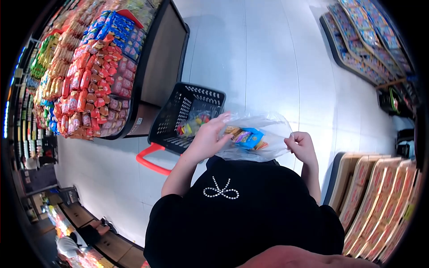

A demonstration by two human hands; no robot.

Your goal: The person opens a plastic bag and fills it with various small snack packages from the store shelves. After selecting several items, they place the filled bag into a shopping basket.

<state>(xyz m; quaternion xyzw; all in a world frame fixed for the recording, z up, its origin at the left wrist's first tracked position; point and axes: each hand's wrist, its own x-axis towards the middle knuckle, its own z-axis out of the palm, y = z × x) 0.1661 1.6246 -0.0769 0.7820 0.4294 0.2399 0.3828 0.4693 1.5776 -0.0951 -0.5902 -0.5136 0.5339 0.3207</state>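
A clear plastic bag point(272, 123) is held in front of my waist, with several small wrapped snacks point(248, 137) inside, among them a bright blue packet. My right hand point(301, 146) is closed, pinching the bag's right edge between thumb and fingers. At the bag's left side, my left hand point(210, 137) grips the plastic, though its fingertips are partly hidden. Just left of that hand, a black shopping basket point(167, 114) with a red handle point(149, 156) contains another clear bag of colourful packets point(193, 125).
A display stand heaped with red, blue and brown packets point(91, 85) rises at the left. Boxed goods on a shelf point(375, 196) stand close by on the right, with another shelf point(362, 40) farther off. Another person point(82, 236) is at the lower left. Pale floor tiles point(263, 58) lie ahead.
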